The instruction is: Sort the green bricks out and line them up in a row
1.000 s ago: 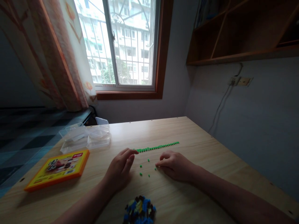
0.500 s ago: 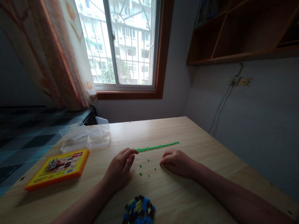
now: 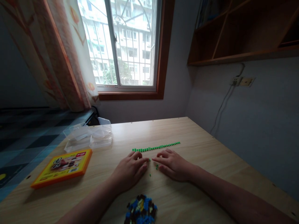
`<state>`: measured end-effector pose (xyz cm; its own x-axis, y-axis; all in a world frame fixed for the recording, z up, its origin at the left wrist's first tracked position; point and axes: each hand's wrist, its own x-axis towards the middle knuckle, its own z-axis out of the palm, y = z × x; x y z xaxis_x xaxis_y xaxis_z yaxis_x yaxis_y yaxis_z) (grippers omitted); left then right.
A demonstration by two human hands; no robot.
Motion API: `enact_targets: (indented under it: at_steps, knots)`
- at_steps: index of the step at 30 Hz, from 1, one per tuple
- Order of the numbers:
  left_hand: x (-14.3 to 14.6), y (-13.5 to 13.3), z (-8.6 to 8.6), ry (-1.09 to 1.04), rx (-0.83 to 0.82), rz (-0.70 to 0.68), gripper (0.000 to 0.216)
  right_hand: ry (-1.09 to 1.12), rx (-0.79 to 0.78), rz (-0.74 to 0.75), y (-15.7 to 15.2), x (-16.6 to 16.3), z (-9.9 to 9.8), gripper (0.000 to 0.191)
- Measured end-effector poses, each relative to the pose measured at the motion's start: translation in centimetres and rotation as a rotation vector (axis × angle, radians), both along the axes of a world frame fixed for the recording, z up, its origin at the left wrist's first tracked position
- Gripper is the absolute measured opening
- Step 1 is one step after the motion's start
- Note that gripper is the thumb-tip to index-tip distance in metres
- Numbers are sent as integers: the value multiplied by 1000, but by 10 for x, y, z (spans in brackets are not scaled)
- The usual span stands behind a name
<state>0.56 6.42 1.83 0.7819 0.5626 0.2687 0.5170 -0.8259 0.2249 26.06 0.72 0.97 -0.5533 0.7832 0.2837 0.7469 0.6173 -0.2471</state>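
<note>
My left hand (image 3: 131, 169) rests low over the table with its fingers stretched to the right, and a fingertip is at a small green brick (image 3: 149, 160). Facing it, my right hand (image 3: 174, 165) has its thumb and index finger apart. Close to that thumb and index lie small green bricks (image 3: 157, 167); whether they are touched I cannot tell. Another tiny green brick (image 3: 150, 175) lies nearer to me, between the hands. Beyond both hands runs a long row of green bricks (image 3: 155, 148), sorted from larger at the left to smaller at the right.
A heap of blue, dark brown and yellow bricks (image 3: 141, 210) lies at the near edge of view. On the left are an orange and yellow box (image 3: 64, 168) and clear plastic containers (image 3: 90, 137). The wooden table (image 3: 205, 149) meets walls at the back.
My left hand has moved right, its fingers now at the loose green bricks. My right hand has spread its thumb and index finger. Some loose bricks have shifted right, close to the right hand.
</note>
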Motion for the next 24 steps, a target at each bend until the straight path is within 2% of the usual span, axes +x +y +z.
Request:
enact_targets:
  at_steps: [9, 18, 21, 24]
  knots:
    - [-1, 1, 1, -232, -50, 39, 34, -77, 3, -55, 0, -14, 0, 42]
    - [-11, 0, 0, -399, -46, 85, 35, 117, 96, -77, 6, 11, -8, 34]
    - [-17, 2, 2, -575, -30, 180, 36, 120, 137, -125, 10, 20, -11, 25]
    - [-23, 8, 3, -724, -20, 365, 36, 111, 162, -141, 12, 24, -14, 14]
